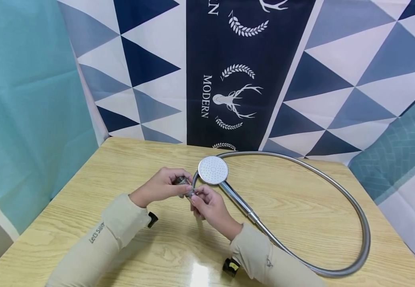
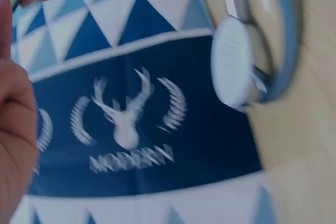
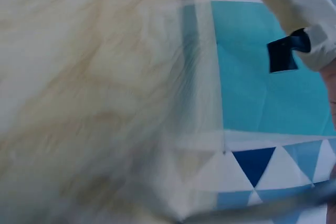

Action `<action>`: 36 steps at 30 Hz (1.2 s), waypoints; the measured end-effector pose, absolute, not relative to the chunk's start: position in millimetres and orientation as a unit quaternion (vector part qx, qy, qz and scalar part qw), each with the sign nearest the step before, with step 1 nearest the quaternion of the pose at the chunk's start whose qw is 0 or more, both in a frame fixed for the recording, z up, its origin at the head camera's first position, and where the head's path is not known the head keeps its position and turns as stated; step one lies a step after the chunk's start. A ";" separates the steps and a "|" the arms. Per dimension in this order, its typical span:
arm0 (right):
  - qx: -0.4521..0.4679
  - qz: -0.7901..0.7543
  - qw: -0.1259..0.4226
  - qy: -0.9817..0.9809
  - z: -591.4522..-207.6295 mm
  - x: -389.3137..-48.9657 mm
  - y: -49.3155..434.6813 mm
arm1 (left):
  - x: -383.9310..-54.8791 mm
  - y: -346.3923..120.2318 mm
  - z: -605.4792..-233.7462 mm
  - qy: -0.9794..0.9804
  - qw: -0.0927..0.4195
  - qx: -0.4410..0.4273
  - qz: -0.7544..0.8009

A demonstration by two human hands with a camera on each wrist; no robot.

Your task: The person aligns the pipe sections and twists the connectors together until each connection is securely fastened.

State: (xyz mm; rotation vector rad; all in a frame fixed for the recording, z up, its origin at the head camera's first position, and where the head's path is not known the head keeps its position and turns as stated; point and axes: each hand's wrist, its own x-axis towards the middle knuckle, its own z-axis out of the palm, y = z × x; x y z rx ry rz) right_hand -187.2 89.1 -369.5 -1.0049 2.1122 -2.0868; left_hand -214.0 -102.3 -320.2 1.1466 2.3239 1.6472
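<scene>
In the head view my left hand (image 1: 160, 185) grips a small, shiny dark-grey cylindrical fitting (image 1: 181, 180) between thumb and fingers. My right hand (image 1: 211, 205) pinches the end of the shower hose (image 1: 359, 215) right against that fitting; fingers hide much of the joint. Just beyond the hands lies a chrome shower head (image 1: 213, 170) with its white spray face up. Its handle (image 1: 239, 201) slants toward the front right, joined to the hose. The left wrist view shows part of the left hand (image 2: 16, 129) and the blurred shower head (image 2: 231, 61).
The silvery hose makes a wide loop over the right side of the wooden table (image 1: 121, 167) and passes behind the shower head. A patterned cloth (image 1: 229, 52) hangs at the table's back edge. Teal cloth (image 1: 31, 99) hangs on the left. Both wrists carry black camera mounts.
</scene>
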 end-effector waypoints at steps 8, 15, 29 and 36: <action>-0.258 -0.589 -0.148 0.751 -351.8 -163.4 139.0 | -205.2 -40.5 -309.1 0.797 0.018 0.406 0.448; -0.050 -0.596 -0.007 0.801 -361.5 -139.7 182.7 | -204.6 -14.2 -330.9 0.846 0.130 0.437 0.275; -0.151 -0.221 -0.001 0.964 -399.3 -130.6 218.0 | -196.7 -8.4 -378.3 0.912 0.113 0.394 0.013; -0.142 -0.142 0.015 0.980 -396.2 -130.7 210.6 | -201.1 -8.7 -383.3 0.914 0.096 0.393 0.023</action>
